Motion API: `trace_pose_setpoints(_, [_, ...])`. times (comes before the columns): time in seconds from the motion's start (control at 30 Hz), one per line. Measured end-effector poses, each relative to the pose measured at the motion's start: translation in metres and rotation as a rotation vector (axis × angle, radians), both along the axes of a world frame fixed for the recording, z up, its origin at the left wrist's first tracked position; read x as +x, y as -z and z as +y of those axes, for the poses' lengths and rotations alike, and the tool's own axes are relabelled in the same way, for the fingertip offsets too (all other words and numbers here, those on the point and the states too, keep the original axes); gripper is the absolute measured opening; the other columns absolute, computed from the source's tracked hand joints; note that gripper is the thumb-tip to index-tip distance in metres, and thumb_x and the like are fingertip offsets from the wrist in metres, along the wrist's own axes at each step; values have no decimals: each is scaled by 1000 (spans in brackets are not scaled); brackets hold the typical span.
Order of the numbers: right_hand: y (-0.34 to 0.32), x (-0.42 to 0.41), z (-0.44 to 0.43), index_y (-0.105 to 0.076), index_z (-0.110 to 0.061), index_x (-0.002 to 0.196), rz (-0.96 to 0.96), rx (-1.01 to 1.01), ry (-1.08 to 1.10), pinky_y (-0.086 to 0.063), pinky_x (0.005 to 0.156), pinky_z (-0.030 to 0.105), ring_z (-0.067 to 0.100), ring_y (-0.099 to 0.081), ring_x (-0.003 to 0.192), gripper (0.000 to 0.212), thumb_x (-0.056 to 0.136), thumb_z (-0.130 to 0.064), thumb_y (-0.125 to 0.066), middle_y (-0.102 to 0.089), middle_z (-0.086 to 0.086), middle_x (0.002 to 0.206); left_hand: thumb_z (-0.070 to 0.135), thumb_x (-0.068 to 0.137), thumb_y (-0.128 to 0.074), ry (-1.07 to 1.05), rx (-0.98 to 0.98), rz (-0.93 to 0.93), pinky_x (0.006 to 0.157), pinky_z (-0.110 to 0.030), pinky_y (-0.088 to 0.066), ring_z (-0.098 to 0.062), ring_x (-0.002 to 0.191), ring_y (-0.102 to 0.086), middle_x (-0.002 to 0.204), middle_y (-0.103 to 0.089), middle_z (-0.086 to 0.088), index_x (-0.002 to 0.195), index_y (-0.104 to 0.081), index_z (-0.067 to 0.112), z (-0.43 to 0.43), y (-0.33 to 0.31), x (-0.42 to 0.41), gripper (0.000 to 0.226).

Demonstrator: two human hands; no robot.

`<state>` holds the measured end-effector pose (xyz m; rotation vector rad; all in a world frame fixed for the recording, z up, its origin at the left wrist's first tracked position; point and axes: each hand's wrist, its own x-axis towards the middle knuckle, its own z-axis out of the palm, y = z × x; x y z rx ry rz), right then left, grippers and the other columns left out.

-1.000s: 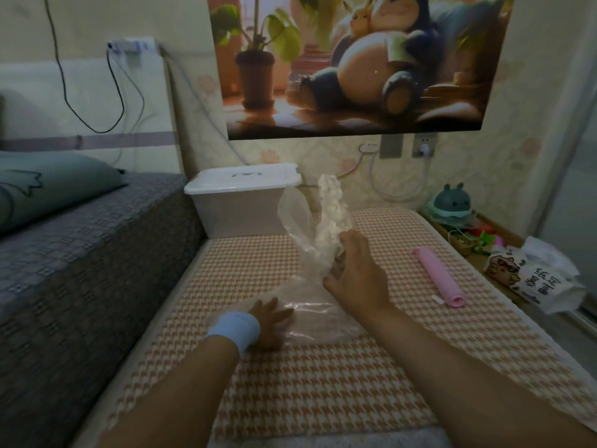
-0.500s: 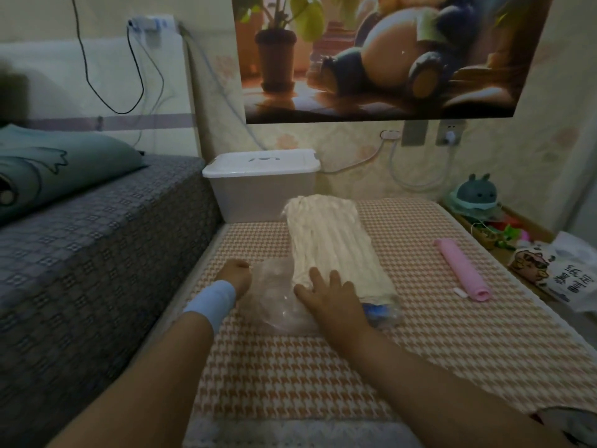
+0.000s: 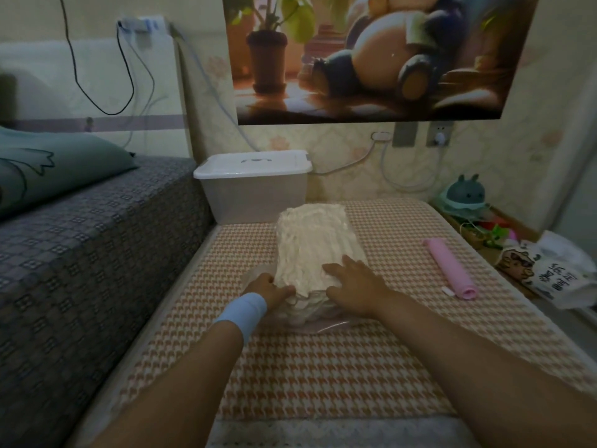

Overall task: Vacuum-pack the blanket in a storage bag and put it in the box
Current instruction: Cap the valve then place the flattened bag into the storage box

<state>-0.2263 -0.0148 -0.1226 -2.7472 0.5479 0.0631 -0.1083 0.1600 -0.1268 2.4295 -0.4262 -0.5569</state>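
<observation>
Newly laid flat, the clear plastic bag (image 3: 326, 324) holding the cream folded blanket (image 3: 310, 247) is being pressed, likely to expel air, by the spread right hand (image 3: 355, 286); the left hand (image 3: 268, 289)'s hold cannot be told.

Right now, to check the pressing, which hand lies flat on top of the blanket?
The right hand, palm down on the bagged blanket. The left hand, with the blue wristband, sits at its near-left edge instead.
</observation>
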Motion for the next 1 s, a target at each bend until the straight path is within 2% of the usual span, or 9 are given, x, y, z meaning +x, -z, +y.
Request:
trace_pose_setpoints(0.17, [-11,-3,16,-42,-43,144,-95,-112,-37,-33,112,47,33,-37,135,58,88,-60,-44,-39,3,148,48,82,-63,-5,186,-150,107,-44,-38,-38,133,-39,149,-37,-12,148,-31,28,1,-15,17,76])
trace_pose_setpoints(0.3, [-22,-6,28,-71,-28,120,-307,156,-176,-43,107,33,11,-58,119,33,95,-26,-50,-66,-7,127,42,94,-43,72,363,-335,111,-51,-29,-37,137,-30,151,-31,-7,140,-39,38,-18,-36,13,46])
trace_pose_setpoints(0.4, [-25,-4,30,-79,-24,100,-380,218,-226,-49,100,31,6,-64,103,34,87,-7,-53,-75,-9,106,64,91,-17,311,383,-321,115,-53,-19,-35,143,-19,159,-14,-4,149,-22,34,-30,-24,-3,65])
trace_pose_setpoints(0.47, [-26,1,22,-78,-25,95,-451,69,-177,-47,101,35,9,-62,102,30,85,-8,-55,-73,-8,104,79,81,-12,339,482,-317,115,-58,-6,-36,146,0,161,2,1,150,-3,43,-25,-12,-4,78])
trace_pose_setpoints(0.53, [-20,6,6,-68,-31,113,-351,-208,-131,-30,114,41,18,-46,128,34,85,-19,-56,-59,-4,133,83,81,-18,368,470,-343,115,-58,-1,-33,147,10,161,9,5,148,5,48,-17,-5,0,79])
trace_pose_setpoints(0.63, [-9,6,-10,-17,-35,155,-18,-177,-65,2,120,56,23,2,153,73,90,-42,-49,-2,1,166,82,82,-25,466,454,-369,118,-54,-2,-27,148,11,161,9,8,148,4,49,-7,-9,14,79])
trace_pose_setpoints(0.7, [-4,7,-12,-1,-39,157,32,-194,-75,-2,120,58,26,-1,152,80,90,-54,-43,-1,3,166,78,84,-28,505,460,-337,119,-51,-2,-25,148,10,161,8,9,148,1,49,-2,-12,20,76])
trace_pose_setpoints(0.9, [-25,5,-9,-57,-39,126,-161,-365,-86,-27,105,49,24,-47,118,49,87,-64,-42,-53,0,121,61,90,-44,285,198,-375,112,-46,-30,-27,137,-35,152,-34,-1,144,-34,35,-1,-22,27,60])
trace_pose_setpoints(1.0, [-31,7,-17,-62,-40,118,-228,-302,-71,-18,112,56,24,-39,131,42,87,-66,-49,-51,-1,126,75,85,-34,272,371,-407,117,-55,-9,-28,147,-5,161,-3,5,150,-12,43,-3,-16,27,76])
